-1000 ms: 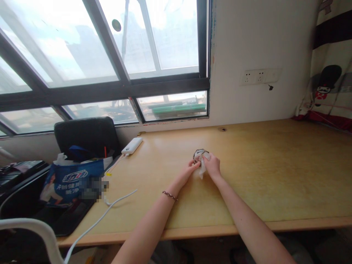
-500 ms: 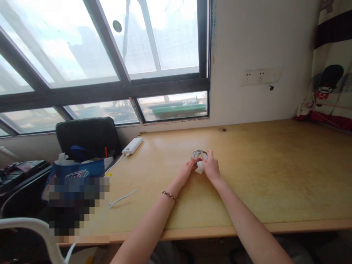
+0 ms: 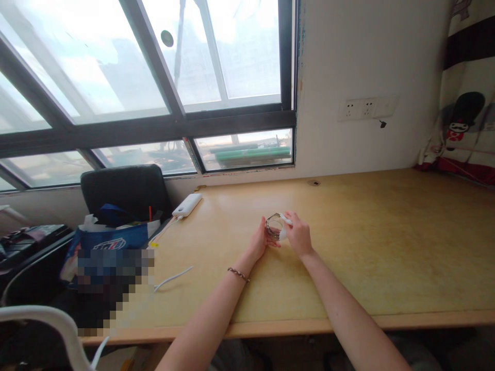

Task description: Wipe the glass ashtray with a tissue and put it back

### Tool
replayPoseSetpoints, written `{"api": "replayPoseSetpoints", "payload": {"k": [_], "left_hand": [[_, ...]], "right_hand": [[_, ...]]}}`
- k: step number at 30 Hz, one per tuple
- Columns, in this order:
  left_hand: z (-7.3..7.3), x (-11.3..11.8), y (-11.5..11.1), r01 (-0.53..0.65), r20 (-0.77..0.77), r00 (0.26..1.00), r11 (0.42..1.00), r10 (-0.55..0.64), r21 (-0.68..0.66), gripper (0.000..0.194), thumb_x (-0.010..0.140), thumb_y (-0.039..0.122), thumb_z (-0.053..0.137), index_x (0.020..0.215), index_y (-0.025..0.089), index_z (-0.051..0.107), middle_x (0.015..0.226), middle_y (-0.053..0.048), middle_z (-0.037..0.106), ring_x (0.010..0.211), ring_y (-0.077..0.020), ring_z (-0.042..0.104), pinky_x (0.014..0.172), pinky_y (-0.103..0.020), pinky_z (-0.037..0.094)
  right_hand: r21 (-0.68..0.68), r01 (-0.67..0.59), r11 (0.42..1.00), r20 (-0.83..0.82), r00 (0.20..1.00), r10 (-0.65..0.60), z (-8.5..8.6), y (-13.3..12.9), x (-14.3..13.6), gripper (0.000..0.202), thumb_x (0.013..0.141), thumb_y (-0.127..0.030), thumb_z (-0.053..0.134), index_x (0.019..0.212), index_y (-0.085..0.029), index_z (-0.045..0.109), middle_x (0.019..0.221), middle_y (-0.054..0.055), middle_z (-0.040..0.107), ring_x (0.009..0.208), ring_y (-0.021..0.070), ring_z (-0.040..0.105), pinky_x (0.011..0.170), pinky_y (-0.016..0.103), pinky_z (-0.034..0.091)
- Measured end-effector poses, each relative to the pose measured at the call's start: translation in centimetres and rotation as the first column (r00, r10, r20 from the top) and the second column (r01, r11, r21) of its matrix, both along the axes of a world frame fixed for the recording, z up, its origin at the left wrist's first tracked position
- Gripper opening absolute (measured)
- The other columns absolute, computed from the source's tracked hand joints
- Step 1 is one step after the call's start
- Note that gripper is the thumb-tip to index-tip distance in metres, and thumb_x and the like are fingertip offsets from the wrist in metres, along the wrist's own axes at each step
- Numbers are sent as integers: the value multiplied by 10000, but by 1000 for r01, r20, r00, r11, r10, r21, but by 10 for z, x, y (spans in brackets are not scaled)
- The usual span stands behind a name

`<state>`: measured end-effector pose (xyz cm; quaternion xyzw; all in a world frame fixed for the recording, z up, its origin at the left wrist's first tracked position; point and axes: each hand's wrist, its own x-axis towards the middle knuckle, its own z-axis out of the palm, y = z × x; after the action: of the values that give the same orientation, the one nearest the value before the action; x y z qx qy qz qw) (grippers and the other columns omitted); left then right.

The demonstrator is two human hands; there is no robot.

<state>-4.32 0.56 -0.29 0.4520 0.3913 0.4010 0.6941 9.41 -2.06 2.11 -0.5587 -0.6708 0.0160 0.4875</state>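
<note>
A small clear glass bowl [image 3: 274,237], its rim faceted, is held tilted above the table with its mouth toward me. My left hand [image 3: 261,242] grips it from the left, the thumb up along the side and the fingers underneath. On the other side, my right hand [image 3: 299,234] is closed on a crumpled white tissue [image 3: 283,233], which touches the right part of the rim. Part of the tissue is hidden by the right fingers. Whether the piece is a bowl or an ashtray is hard to tell at this size.
A wooden table [image 3: 386,247] spreads beneath my hands. At its left edge lie a white power bank [image 3: 187,205] with a cable and a loose white cable [image 3: 174,278]. Beyond that stand a black chair [image 3: 124,188] and a blue bag [image 3: 112,239]. Wall sockets [image 3: 359,108] sit at the back.
The glass bowl has turned so that its opening faces me more. My left fingers have moved beneath it, and my right hand has lifted the tissue toward the rim.
</note>
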Motion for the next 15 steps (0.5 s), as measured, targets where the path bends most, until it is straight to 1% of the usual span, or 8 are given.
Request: {"api": "replayPoseSetpoints", "payload": {"k": [3, 5, 9, 11, 13, 15], "left_hand": [[1, -1, 1, -28, -27, 999, 999, 27, -26, 738, 676, 718, 262, 686, 69, 615, 528, -88, 602, 350, -130, 517, 360, -222, 348], [1, 0, 0, -45, -44, 998, 999, 44, -19, 729, 677, 710, 279, 672, 65, 616, 521, -93, 602, 344, -131, 515, 359, -222, 342], [0, 2, -1, -25, -47, 999, 999, 27, 26, 690, 674, 684, 348, 750, 57, 626, 685, -136, 645, 422, -141, 561, 395, -216, 358], [1, 2, -2, -5, -37, 999, 998, 7, 55, 681, 668, 673, 378, 809, 56, 629, 773, -152, 646, 443, -126, 558, 407, -207, 351], [2, 2, -3, 1, -22, 1000, 995, 1, 103, 670, 668, 657, 405, 867, 57, 626, 821, -152, 642, 400, -77, 498, 397, -197, 317], [4, 1, -4, -7, -12, 1000, 987, 10, 163, 638, 679, 628, 431, 917, 68, 618, 801, -126, 642, 344, -25, 388, 376, -190, 258]], "right_hand": [[-30, -76, 997, -75, 994, 74, 3, 1, 1, 215, 783, -179, 436, 977, -191, 528, 904, 52, 643, 823, 166, 598, 701, 243, 433], [-53, -92, 994, -109, 990, 86, 4, 2, 2, 213, 784, -201, 438, 973, -198, 535, 893, 47, 647, 810, 165, 601, 688, 239, 429], [-124, -73, 990, -155, 986, 53, 1, 8, 4, 229, 778, -247, 430, 964, -198, 554, 843, 41, 653, 730, 165, 600, 642, 235, 415], [-165, -66, 984, -182, 983, 36, 0, 10, 6, 239, 774, -288, 427, 930, -186, 577, 789, 45, 653, 682, 163, 589, 608, 230, 406], [-190, -63, 980, -221, 975, 20, -2, 13, 7, 262, 766, -323, 426, 898, -172, 594, 759, 52, 650, 668, 163, 578, 597, 229, 401], [-204, -64, 977, -269, 963, 7, -4, 15, 8, 274, 754, -335, 432, 884, -166, 604, 760, 54, 650, 676, 162, 573, 611, 233, 403]]}}
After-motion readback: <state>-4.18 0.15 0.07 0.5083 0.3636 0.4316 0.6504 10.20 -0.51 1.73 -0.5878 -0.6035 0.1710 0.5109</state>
